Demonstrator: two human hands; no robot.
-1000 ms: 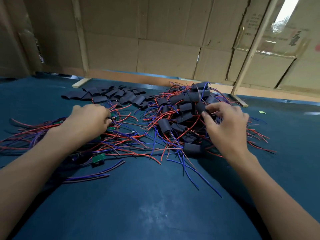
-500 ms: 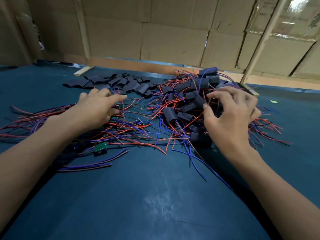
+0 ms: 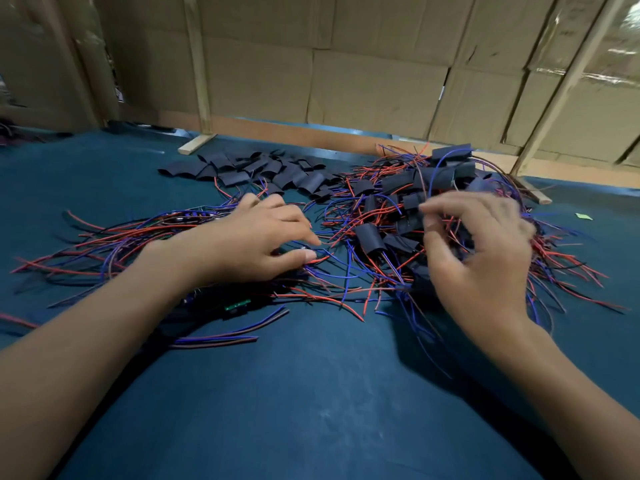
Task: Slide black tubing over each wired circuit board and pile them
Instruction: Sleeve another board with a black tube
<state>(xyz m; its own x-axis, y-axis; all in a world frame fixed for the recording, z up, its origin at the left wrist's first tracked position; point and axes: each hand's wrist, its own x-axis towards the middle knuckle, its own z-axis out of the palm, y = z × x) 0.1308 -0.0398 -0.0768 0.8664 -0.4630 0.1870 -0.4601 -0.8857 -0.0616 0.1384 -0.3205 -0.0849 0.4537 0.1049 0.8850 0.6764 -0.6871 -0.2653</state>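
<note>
My left hand [image 3: 256, 240] lies on the tangle of red and blue wires of the bare wired circuit boards [image 3: 138, 244]. Its thumb and forefinger pinch a small pale part among those wires. A green board [image 3: 237, 304] shows just below that wrist. My right hand [image 3: 481, 258] is blurred and hovers over the pile of boards sleeved in black tubing [image 3: 398, 202], fingers curled apart with nothing in them. Loose flat pieces of black tubing [image 3: 263, 168] lie behind my left hand.
Everything rests on a dark teal table mat [image 3: 311, 393]. Cardboard boxes [image 3: 374, 84] wall off the far edge, with two wooden slats [image 3: 197, 64] leaning against them. A small green scrap [image 3: 583, 216] lies at the right.
My right hand has come back from the pile and opened. My left hand has reached right into the wires and closed thumb and forefinger there. The view has tilted down a little.
</note>
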